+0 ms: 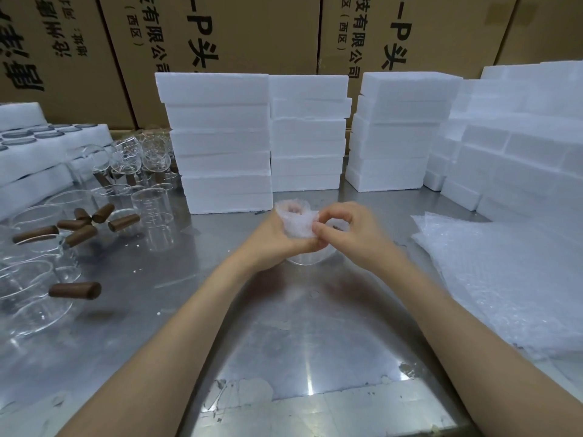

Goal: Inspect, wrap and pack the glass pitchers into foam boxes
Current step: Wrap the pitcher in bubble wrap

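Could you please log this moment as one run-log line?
step: wrapping | left hand: holds bubble wrap | right hand: pinches wrap | glass pitcher: under hands on table

Head camera looks forward and down (close) over the steel table [303,348].

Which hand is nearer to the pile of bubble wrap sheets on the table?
Right. The right hand is beside the pile of bubble wrap sheets, apart from it; the left hand is farther away, beyond the right.

White foam boxes [227,143] beside my clear pitchers [151,212] with brown handles [75,290]; behind, tan cartons [220,33] printed black.
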`<state>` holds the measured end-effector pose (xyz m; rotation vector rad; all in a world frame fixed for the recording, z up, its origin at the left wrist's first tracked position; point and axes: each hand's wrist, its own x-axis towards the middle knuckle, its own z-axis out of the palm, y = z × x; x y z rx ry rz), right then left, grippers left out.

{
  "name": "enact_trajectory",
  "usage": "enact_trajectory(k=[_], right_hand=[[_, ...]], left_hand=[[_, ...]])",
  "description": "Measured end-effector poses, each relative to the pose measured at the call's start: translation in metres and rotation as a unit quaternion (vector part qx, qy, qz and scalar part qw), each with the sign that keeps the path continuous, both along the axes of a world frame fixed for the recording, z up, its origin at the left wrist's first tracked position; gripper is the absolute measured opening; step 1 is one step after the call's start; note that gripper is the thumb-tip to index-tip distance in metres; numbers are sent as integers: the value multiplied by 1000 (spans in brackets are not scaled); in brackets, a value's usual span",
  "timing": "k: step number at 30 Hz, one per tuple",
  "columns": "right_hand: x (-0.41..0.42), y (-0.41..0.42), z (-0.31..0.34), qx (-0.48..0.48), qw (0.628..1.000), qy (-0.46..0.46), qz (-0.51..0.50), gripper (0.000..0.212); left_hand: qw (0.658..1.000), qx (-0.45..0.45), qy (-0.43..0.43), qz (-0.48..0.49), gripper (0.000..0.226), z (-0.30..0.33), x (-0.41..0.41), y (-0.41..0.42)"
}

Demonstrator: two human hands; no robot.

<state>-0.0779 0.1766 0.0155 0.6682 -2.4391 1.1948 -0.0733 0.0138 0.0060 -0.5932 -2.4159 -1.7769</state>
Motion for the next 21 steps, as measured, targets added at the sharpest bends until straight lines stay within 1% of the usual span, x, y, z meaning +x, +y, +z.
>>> enact_trajectory(k=[2,4,6,8,10,12,14,16,18,21], right_hand=[[-1,1,-1,74,997,22,-10,21],[-1,1,-1,123,992,36,-15,31],[-2,0,0,166,984,55,-30,43],[-1,-3,0,199,976,73,-40,51],[-2,-5,-2,223,970,83,-42,56],[-3,-7,-3,242,966,80,-36,59],[-2,-8,-5,225,972,69,-27,59],[-1,-8,-7,171,984,51,-20,59],[-1,-7,-8,83,996,13,-13,57],[-4,-2,-10,-37,999,-12,-19,52]], left_hand=[[994,-62,47,74,63,-5,-2,-2],[975,-137,131,116,69,-9,-3,-5],[949,-183,218,135,71,-11,-1,-5],[927,-191,284,154,68,-8,1,-4],[914,-196,316,163,59,-4,4,-1],[900,-231,339,148,49,-3,5,-1],[888,-272,348,130,46,-4,5,-1],[877,-300,351,133,50,-4,4,-3],[868,-333,344,132,59,-3,3,-3],[858,-370,336,122,69,0,3,-4]])
